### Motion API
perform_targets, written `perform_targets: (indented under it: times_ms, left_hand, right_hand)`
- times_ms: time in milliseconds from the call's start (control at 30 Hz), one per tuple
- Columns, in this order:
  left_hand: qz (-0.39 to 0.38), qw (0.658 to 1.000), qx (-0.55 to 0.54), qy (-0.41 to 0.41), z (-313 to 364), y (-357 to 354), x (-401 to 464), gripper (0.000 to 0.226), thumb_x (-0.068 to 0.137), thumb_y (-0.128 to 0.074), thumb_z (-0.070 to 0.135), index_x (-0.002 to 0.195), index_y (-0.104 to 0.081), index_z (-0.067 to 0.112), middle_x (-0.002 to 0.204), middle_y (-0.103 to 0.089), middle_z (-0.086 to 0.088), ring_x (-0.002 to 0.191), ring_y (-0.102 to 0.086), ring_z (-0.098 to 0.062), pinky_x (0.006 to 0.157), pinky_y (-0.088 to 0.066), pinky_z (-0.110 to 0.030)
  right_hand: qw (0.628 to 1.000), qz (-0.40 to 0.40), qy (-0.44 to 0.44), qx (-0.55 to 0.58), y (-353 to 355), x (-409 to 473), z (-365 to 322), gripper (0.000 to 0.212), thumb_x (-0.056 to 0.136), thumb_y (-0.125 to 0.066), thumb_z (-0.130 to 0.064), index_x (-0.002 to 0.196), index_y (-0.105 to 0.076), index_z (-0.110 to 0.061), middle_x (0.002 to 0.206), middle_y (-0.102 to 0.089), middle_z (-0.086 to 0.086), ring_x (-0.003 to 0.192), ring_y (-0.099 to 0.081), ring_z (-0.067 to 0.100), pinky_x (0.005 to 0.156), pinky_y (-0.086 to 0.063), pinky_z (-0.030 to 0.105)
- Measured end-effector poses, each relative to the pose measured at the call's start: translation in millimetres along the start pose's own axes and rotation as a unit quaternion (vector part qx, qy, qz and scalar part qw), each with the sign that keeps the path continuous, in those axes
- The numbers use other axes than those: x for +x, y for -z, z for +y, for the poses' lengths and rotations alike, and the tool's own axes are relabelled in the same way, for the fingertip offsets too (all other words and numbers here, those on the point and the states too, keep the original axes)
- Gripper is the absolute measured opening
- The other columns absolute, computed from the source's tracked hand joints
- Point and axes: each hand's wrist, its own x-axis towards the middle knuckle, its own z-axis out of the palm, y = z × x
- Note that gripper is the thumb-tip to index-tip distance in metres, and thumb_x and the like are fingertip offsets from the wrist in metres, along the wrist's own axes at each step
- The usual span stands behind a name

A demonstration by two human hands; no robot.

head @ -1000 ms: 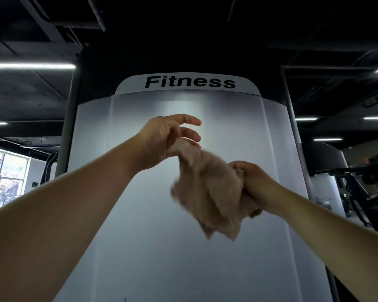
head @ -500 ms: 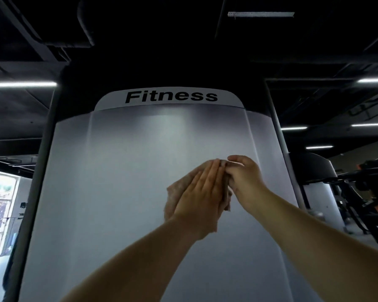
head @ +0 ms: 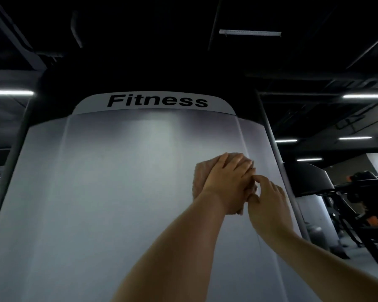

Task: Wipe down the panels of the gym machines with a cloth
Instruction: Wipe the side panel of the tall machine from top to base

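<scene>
Head view: left hand (head: pixel 225 184) flat, fingers straight, pressing cloth (head: pixel 200 179) against panel (head: pixel 118 192), right of centre. Right hand (head: pixel 266 201) pinching cloth's right edge. Wiping just starting; next, probably sweeping strokes across panel.

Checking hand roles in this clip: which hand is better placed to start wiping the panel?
Probably the left hand: it lies flat on the cloth against the panel. The right hand only pinches the cloth's edge.
</scene>
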Motion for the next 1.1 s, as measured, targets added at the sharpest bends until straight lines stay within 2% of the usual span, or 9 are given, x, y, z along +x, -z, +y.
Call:
perform_targets:
  times_ms: [200,300,400,533,633,733,833,933,1100]
  left_hand:
    - [0.059,0.993,-0.024,0.104,-46.6,1.9,-49.1,0.058,0.097,-0.020,0.044,0.149,-0.008,0.021,0.158,-0.003,0.002,0.145,0.005,-0.020,0.117,0.003,-0.043]
    - [0.065,0.983,-0.018,0.172,-79.8,0.2,-93.1,0.061,0.094,-0.007,0.047,0.149,-0.007,0.022,0.158,-0.005,0.003,0.145,0.003,-0.018,0.116,0.003,-0.042]
    - [0.074,0.959,-0.029,0.273,-112.2,-6.8,-147.2,0.069,0.088,-0.002,0.049,0.150,-0.007,0.019,0.157,-0.010,0.000,0.145,-0.001,-0.021,0.116,-0.005,-0.047]
    - [0.091,0.905,-0.080,0.409,-105.7,-14.0,-190.2,0.070,0.088,-0.007,0.048,0.149,-0.013,0.014,0.156,-0.012,-0.005,0.144,-0.003,-0.029,0.115,-0.008,-0.052]
    - [0.090,0.923,-0.085,0.364,-65.9,-11.7,-165.2,0.062,0.091,-0.024,0.041,0.147,-0.021,0.015,0.157,-0.011,-0.003,0.144,-0.001,-0.029,0.115,-0.007,-0.054]
    - [0.054,0.987,-0.049,0.146,-27.6,-10.7,-121.5,0.066,0.088,-0.040,0.040,0.147,-0.021,0.017,0.156,-0.014,-0.003,0.144,-0.002,-0.027,0.113,-0.012,-0.057]
    - [-0.003,0.998,-0.008,0.064,-44.3,-4.7,-87.0,0.077,0.089,-0.040,0.046,0.149,-0.001,0.018,0.158,0.001,-0.001,0.144,0.009,-0.023,0.116,0.001,-0.051]
    - [0.036,0.992,0.007,0.119,-82.5,2.0,-80.5,0.073,0.093,-0.031,0.051,0.149,0.002,0.019,0.158,-0.001,0.002,0.145,0.007,-0.019,0.116,0.004,-0.048]
    - [0.113,0.941,-0.058,0.313,-122.2,-5.5,-115.5,0.067,0.095,-0.025,0.050,0.150,-0.001,0.020,0.157,-0.008,0.002,0.145,0.002,-0.018,0.117,0.000,-0.046]
  right_hand:
    - [0.991,-0.013,0.131,-0.021,-29.4,-13.7,-41.1,0.045,0.095,-0.038,-0.015,0.140,-0.039,-0.013,0.140,-0.045,0.001,0.130,-0.036,0.016,0.108,-0.035,0.034]
    - [0.980,-0.085,0.168,-0.062,-46.7,-31.3,-56.8,0.055,0.099,-0.035,-0.023,0.149,-0.016,-0.017,0.156,-0.020,-0.001,0.143,-0.016,0.015,0.117,-0.018,0.032]
    - [0.966,-0.126,0.187,-0.126,-55.4,-42.6,-60.7,0.058,0.100,-0.020,-0.037,0.150,0.005,-0.021,0.158,0.010,-0.005,0.145,0.009,0.015,0.115,-0.004,0.028]
    - [0.963,-0.120,0.200,-0.133,-57.3,-42.6,-56.9,0.054,0.100,-0.014,-0.038,0.151,0.001,-0.024,0.158,0.009,-0.009,0.145,0.009,0.013,0.112,-0.001,0.023]
    - [0.972,-0.111,0.193,-0.068,-60.2,-42.6,-55.8,0.054,0.099,-0.009,-0.042,0.150,-0.011,-0.026,0.157,-0.007,-0.010,0.145,-0.002,0.009,0.108,0.000,0.018]
    - [0.986,-0.053,0.149,0.043,-61.2,-40.9,-53.3,0.065,0.092,-0.013,-0.049,0.148,-0.022,-0.020,0.153,-0.030,-0.002,0.138,-0.029,0.013,0.106,-0.019,0.018]
    - [0.991,-0.027,0.107,0.078,-56.8,-39.7,-58.5,0.055,0.099,-0.023,-0.039,0.150,-0.016,-0.019,0.157,-0.015,0.003,0.134,-0.037,0.021,0.099,-0.032,0.022]
    - [0.992,-0.059,0.115,-0.015,-56.6,-42.5,-69.4,0.057,0.096,-0.025,-0.039,0.149,-0.013,-0.024,0.158,0.009,0.000,0.139,-0.027,0.023,0.105,-0.035,0.033]
    - [0.971,-0.094,0.160,-0.149,-61.8,-46.2,-85.4,0.059,0.097,-0.011,-0.045,0.150,-0.017,-0.019,0.159,0.000,0.004,0.146,-0.004,0.021,0.116,-0.004,0.032]
